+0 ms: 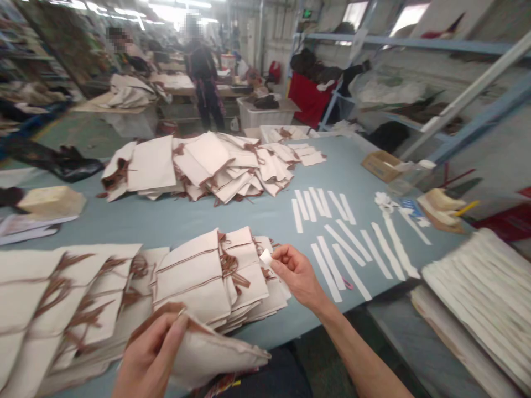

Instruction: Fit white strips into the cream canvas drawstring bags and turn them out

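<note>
My left hand [151, 345] is closed on the brown-trimmed edge of a cream fabric pouch [207, 354], held up in front of me over the table's near edge. Between the thumb and fingers of my right hand [296, 273] is a small white strip [266, 257], pinched at its end. Just beyond my hands lies a stack of cream pouches [191, 271] with brown seams and brown ties. More such pouches [29, 304] overlap in a row at the left. Loose white strips [326, 271] lie spread on the table to the right of my right hand.
A large heap of cream pouches [207, 160] covers the back of the blue-green table [257, 215]. A cardboard box [380, 166] sits at the right edge, and white folded material [481, 298] is stacked at the right. Two people stand farther back. A yellowish block [52, 199] rests at left.
</note>
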`<state>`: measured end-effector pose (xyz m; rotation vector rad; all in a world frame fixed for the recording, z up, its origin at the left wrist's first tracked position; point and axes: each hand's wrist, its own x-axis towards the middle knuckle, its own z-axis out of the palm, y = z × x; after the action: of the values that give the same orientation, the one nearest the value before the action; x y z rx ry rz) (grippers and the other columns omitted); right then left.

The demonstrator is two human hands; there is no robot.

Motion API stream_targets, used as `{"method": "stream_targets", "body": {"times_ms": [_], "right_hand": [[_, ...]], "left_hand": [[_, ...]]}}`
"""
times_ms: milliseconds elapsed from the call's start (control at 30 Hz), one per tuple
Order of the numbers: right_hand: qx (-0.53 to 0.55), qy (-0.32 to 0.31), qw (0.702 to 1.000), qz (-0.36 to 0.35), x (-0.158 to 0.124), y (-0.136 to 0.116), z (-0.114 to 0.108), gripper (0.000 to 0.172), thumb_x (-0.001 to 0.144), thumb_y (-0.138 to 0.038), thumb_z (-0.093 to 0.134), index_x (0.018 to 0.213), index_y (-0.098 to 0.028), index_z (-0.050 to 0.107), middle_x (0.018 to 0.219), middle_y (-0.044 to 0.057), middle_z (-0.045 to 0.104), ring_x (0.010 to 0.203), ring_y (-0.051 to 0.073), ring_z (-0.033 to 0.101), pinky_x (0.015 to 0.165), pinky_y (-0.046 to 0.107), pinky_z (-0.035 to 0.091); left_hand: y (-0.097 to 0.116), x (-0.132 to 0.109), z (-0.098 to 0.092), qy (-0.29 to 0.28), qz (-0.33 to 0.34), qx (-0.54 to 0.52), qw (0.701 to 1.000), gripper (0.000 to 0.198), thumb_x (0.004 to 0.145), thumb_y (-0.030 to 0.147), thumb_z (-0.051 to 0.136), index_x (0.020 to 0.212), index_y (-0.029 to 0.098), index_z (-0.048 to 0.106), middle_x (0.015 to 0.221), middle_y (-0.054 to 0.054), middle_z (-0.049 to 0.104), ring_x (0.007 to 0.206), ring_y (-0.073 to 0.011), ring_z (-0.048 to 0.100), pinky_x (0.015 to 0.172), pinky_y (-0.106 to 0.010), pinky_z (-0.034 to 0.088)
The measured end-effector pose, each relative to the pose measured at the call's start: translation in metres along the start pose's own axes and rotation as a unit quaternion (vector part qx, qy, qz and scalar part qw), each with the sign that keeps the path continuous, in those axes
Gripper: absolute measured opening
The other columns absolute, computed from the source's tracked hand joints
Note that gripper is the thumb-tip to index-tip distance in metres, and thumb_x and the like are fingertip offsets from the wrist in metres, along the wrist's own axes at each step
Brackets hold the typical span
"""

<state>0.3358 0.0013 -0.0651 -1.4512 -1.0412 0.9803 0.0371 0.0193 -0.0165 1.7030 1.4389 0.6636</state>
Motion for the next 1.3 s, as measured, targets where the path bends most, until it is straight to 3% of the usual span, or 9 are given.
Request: {"method": "stream_targets", "body": {"times_ms": [167, 267, 367, 467, 600, 700, 967, 1100, 1300], "right_hand": [[0.056, -0.179, 0.981, -0.051, -0.038, -0.085, 0.079, 0.019, 0.091, -0.036, 0.075, 0.099, -0.021, 0.067, 0.088, 0.0, 0.068, 0.076, 0.013, 0.06, 0.069, 0.025, 0.046], [-0.017, -0.221, 0.973, -0.065, -0.047, -0.1, 0.116, 0.011, 0.089, -0.026, 0.072, 0.098, -0.021, 0.068, 0.088, -0.001, 0.069, 0.077, 0.014, 0.06, 0.074, 0.027, 0.046], [-0.05, -0.233, 0.971, -0.023, -0.05, -0.098, 0.136, 0.018, 0.089, -0.028, 0.074, 0.105, -0.021, 0.068, 0.092, -0.001, 0.07, 0.083, 0.015, 0.063, 0.075, 0.027, 0.047], [-0.075, -0.264, 0.962, 0.009, -0.053, -0.098, 0.145, 0.028, 0.088, -0.028, 0.076, 0.114, -0.022, 0.069, 0.087, -0.003, 0.067, 0.08, 0.014, 0.061, 0.071, 0.026, 0.044], [-0.035, -0.306, 0.951, 0.017, -0.058, -0.1, 0.157, 0.019, 0.087, -0.03, 0.077, 0.101, -0.019, 0.07, 0.089, -0.002, 0.067, 0.081, 0.014, 0.06, 0.073, 0.026, 0.044], [0.013, -0.313, 0.949, 0.036, -0.063, -0.099, 0.165, 0.023, 0.091, -0.04, 0.073, 0.094, -0.018, 0.067, 0.087, -0.001, 0.067, 0.077, 0.013, 0.059, 0.069, 0.025, 0.044], [-0.019, -0.26, 0.964, 0.046, -0.078, -0.112, 0.153, 0.026, 0.093, -0.041, 0.066, 0.083, -0.018, 0.063, 0.072, -0.003, 0.059, 0.064, 0.011, 0.05, 0.057, 0.024, 0.035], [-0.04, -0.227, 0.973, 0.026, -0.091, -0.126, 0.146, 0.024, 0.095, -0.041, 0.066, 0.085, -0.019, 0.065, 0.071, -0.004, 0.06, 0.062, 0.01, 0.049, 0.056, 0.023, 0.035], [-0.13, -0.162, 0.978, -0.013, -0.099, -0.128, 0.152, 0.022, 0.094, -0.039, 0.065, 0.084, -0.02, 0.069, 0.07, -0.003, 0.065, 0.062, 0.012, 0.054, 0.059, 0.024, 0.036]], "left_hand": [[0.0, 0.006, -0.011, -0.049, -0.026, -0.125, 0.991, 0.051, 0.096, 0.064, 0.058, 0.076, 0.018, 0.068, 0.069, 0.0, 0.063, 0.063, -0.0167, 0.053, 0.057, -0.024, 0.041], [0.0, -0.003, -0.025, -0.035, -0.008, -0.177, 0.984, 0.048, 0.093, 0.062, 0.064, 0.078, 0.016, 0.068, 0.072, -0.001, 0.063, 0.065, -0.016, 0.051, 0.057, -0.023, 0.04], [-0.004, -0.017, -0.039, -0.01, 0.009, -0.189, 0.982, 0.045, 0.093, 0.058, 0.064, 0.076, 0.016, 0.067, 0.07, -0.001, 0.061, 0.063, -0.0152, 0.049, 0.055, -0.022, 0.038], [-0.01, -0.031, -0.049, -0.004, 0.012, -0.192, 0.981, 0.042, 0.094, 0.053, 0.063, 0.075, 0.016, 0.066, 0.067, 0.001, 0.057, 0.06, -0.0137, 0.046, 0.053, -0.022, 0.036], [-0.018, -0.043, -0.059, -0.01, -0.003, -0.202, 0.979, 0.04, 0.093, 0.051, 0.064, 0.075, 0.016, 0.066, 0.068, 0.001, 0.058, 0.059, -0.0129, 0.046, 0.052, -0.021, 0.035], [-0.021, -0.048, -0.066, -0.025, -0.011, -0.207, 0.978, 0.041, 0.094, 0.052, 0.063, 0.075, 0.016, 0.066, 0.067, 0.002, 0.057, 0.06, -0.0125, 0.045, 0.053, -0.021, 0.035], [-0.03, -0.058, -0.08, -0.062, -0.026, -0.224, 0.972, 0.045, 0.103, 0.054, 0.057, 0.075, 0.018, 0.063, 0.071, 0.003, 0.056, 0.06, -0.0114, 0.039, 0.053, -0.022, 0.032], [-0.031, -0.059, -0.076, -0.084, -0.022, -0.256, 0.963, 0.046, 0.104, 0.054, 0.057, 0.074, 0.019, 0.058, 0.071, 0.004, 0.053, 0.061, -0.0119, 0.038, 0.054, -0.023, 0.032], [-0.025, -0.058, -0.064, -0.068, 0.007, -0.258, 0.964, 0.045, 0.106, 0.049, 0.055, 0.072, 0.019, 0.055, 0.067, 0.005, 0.043, 0.061, -0.0125, 0.033, 0.054, -0.025, 0.029]]}}
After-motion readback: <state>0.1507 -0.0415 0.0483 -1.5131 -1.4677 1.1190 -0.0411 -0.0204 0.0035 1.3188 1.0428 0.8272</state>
